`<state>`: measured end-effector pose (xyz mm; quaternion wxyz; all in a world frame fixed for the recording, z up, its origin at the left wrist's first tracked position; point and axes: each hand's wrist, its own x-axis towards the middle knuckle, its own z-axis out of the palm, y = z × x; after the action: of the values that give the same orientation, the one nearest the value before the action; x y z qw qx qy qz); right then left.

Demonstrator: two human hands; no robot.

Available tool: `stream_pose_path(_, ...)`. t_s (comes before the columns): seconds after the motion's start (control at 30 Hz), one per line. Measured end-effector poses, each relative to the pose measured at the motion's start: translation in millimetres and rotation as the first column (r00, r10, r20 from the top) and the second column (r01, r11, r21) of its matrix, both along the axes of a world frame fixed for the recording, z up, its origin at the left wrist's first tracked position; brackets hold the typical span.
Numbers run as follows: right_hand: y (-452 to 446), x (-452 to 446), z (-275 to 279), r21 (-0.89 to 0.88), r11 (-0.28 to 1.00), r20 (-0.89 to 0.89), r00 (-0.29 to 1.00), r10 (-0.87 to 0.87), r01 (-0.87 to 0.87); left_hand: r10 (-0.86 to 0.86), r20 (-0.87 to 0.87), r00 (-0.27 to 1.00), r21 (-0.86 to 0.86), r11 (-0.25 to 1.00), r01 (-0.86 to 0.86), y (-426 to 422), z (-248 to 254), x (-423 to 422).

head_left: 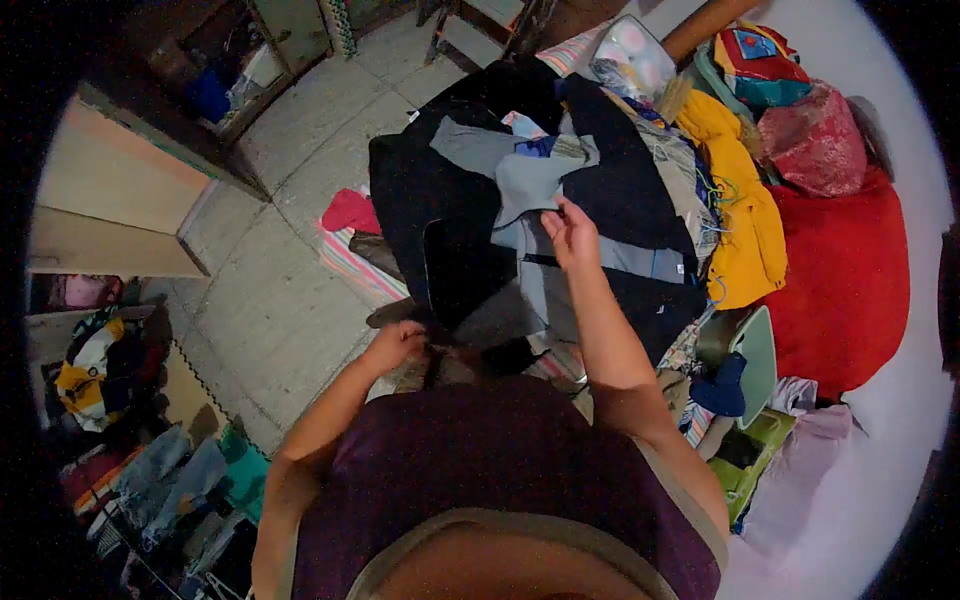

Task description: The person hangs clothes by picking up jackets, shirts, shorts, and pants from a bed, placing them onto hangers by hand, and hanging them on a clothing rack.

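Note:
A black and grey garment [470,270], possibly a jacket, lies spread over a heap of clothes in front of me. My right hand [573,236] is at its middle, fingertips curled at the edge of a grey flap [530,185] that is folded back. Nearer my body, my left hand [397,346] has its fingers closed at the garment's dark lower edge; shadow hides part of the fingertips. A patch of blue and patterned cloth [535,147] shows beside the grey flap.
At the right are a yellow garment [745,200], a red cloth-covered bundle [840,280] and a green container [755,365]. A clear bag [632,60] sits at the back. Left are the tiled floor [270,290], an open cupboard door [120,190] and more clothes [165,490].

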<state>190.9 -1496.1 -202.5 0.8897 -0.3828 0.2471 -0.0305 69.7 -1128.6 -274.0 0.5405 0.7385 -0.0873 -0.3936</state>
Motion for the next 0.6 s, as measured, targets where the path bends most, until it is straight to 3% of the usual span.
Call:
stream_pose_path(0.03,5,-11,13,0.001,1.0,-0.005,1.0,0.006,-0.006,0.054,-0.142,0.988,-0.027,0.998,-0.058,-13,7,9)
stream_pose_path(0.1,9,-30,37,0.03,0.998,-0.026,0.998,0.048,-0.047,0.137,-0.038,0.99,-0.041,0.989,-0.139,-47,34,26)
stream_pose_path(0.17,13,-44,56,0.035,0.996,0.006,0.997,0.077,-0.077,0.181,0.043,0.983,-0.119,0.977,-0.175,-83,26,37)
stream_pose_path(0.23,12,-54,70,0.034,0.993,0.02,0.993,0.116,-0.117,0.279,-0.172,0.945,-0.22,0.924,-0.313,-116,53,44)
stream_pose_path(0.33,5,-62,82,0.03,0.985,0.011,0.986,0.167,-0.167,0.357,-0.285,0.89,-0.308,0.845,-0.437,-148,57,53)
stream_pose_path(0.5,-13,-71,91,0.028,0.972,-0.014,0.972,0.234,-0.234,0.281,-0.595,0.753,-0.437,0.673,-0.597,-169,59,65)
stream_pose_path(0.6,-20,-72,95,0.024,0.963,0.009,0.964,0.267,-0.267,0.29,-0.665,0.688,-0.447,0.584,-0.678,-176,52,62)
